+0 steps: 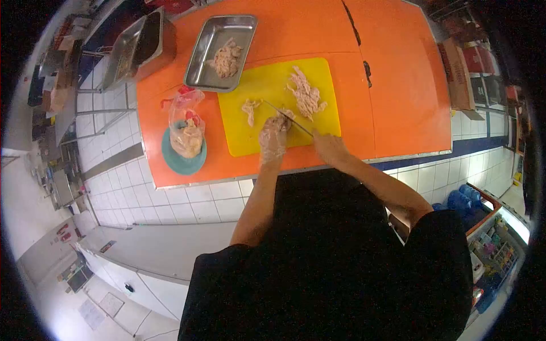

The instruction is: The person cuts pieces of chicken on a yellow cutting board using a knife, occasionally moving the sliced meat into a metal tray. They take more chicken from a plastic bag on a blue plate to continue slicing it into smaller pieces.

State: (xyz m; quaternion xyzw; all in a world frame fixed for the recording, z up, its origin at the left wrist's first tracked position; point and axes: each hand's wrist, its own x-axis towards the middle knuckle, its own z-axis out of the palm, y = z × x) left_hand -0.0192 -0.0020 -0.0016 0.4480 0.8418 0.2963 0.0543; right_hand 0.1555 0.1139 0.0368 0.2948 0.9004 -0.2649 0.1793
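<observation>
a: what are the hands on?
b: left hand [273, 136], in a clear glove, curls over a raw chicken piece [284, 115] on the yellow cutting board [244, 142]. right hand [330, 148] grips a knife [293, 122], its blade across the meat.
a: how would it handle?
b: soft and slick, i'd judge — pin it flat beside the blade. cut strips [307, 94] lie just beyond the hands — steel tray [199, 57] further off, left.

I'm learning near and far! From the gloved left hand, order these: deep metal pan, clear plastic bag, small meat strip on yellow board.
1. Small pale meat strip, beside the gloved left hand.
2. Clear plastic bag, to its left.
3. Deep metal pan, far left corner.
</observation>
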